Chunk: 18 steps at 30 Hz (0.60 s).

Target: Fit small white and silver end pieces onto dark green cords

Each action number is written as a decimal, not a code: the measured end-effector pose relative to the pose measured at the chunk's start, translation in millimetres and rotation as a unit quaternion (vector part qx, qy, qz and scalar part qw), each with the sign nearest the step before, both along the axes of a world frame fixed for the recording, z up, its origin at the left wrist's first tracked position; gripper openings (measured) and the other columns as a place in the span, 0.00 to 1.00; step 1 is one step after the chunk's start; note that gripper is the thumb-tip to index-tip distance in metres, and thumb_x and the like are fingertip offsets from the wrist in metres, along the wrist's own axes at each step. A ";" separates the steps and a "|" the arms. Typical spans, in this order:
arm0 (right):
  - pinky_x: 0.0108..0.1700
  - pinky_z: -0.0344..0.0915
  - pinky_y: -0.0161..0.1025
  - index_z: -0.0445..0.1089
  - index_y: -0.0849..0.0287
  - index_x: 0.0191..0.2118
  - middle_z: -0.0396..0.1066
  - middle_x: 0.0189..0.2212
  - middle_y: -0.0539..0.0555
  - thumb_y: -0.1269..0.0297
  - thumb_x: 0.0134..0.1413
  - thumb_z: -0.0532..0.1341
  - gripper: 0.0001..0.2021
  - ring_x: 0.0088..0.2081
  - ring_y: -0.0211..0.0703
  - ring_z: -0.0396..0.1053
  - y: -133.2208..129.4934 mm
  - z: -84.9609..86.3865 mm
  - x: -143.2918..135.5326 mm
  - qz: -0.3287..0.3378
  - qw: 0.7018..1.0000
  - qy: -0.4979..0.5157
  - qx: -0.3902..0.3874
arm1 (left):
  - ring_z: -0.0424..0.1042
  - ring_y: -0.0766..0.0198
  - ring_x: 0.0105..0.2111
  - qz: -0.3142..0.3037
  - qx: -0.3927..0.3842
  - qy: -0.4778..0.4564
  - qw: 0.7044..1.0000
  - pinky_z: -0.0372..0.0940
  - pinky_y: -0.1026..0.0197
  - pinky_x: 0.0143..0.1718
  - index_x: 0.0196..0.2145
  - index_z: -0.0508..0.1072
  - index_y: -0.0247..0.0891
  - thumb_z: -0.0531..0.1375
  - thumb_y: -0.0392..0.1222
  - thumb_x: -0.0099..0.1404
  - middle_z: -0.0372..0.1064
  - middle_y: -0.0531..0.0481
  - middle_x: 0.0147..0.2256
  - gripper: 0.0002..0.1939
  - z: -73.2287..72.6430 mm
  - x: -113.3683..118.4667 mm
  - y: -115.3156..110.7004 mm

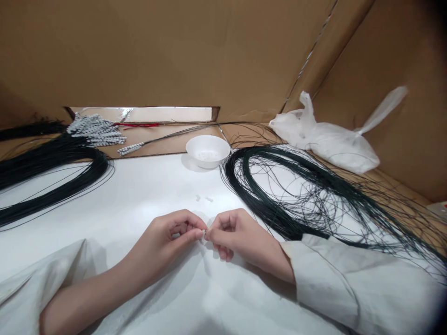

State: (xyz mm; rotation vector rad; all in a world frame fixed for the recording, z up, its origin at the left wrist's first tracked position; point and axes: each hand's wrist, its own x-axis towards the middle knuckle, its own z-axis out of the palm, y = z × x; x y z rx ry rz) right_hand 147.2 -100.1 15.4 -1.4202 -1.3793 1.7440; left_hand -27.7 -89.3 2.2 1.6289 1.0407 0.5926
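At the front of the white tabletop, my left hand and my right hand meet fingertip to fingertip. Each one is closed in a pinch. Between them shows a tiny whitish piece, gripped from both sides; its exact kind is too small to make out. Just beyond my fingers lie two small white bits. Farther back stands a white bowl with some small pale pieces in its bottom.
Coiled dark wires spread along the right, with many loose strands. Another dark wire bundle lies left, near a pile of white-and-black beaded-looking ends. A white plastic bag rests back right. Cardboard walls enclose the table.
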 end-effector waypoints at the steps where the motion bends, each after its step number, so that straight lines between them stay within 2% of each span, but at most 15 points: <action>1: 0.19 0.57 0.29 0.63 0.63 0.20 0.61 0.12 0.47 0.72 0.41 0.56 0.05 0.15 0.29 0.57 0.1 0.1 0.1 -0.001 1.000 0.000 0.000 | 0.64 0.71 0.26 0.001 0.005 0.005 1.000 0.56 0.70 0.25 0.33 0.69 0.39 0.55 0.42 0.62 0.68 0.55 0.27 0.06 0.0 0.0 -0.1; 7: 0.19 0.57 0.28 0.63 0.64 0.20 0.61 0.12 0.47 0.71 0.42 0.56 0.05 0.15 0.29 0.58 1.1 -0.3 -0.4 0.000 1.000 0.004 -0.003 | 0.61 0.70 0.24 0.013 0.059 0.051 0.997 0.54 0.69 0.23 0.32 0.70 0.39 0.55 0.43 0.61 0.65 0.55 0.24 0.07 0.5 -0.8 -3.0; 18: 0.19 0.57 0.28 0.63 0.63 0.19 0.60 0.11 0.47 0.71 0.44 0.55 0.07 0.14 0.29 0.57 1.3 -1.4 -1.0 0.000 1.000 0.023 -0.010 | 0.65 0.66 0.27 0.020 0.088 0.081 0.993 0.59 0.65 0.28 0.31 0.70 0.39 0.53 0.44 0.62 0.68 0.51 0.28 0.09 0.6 0.2 -4.9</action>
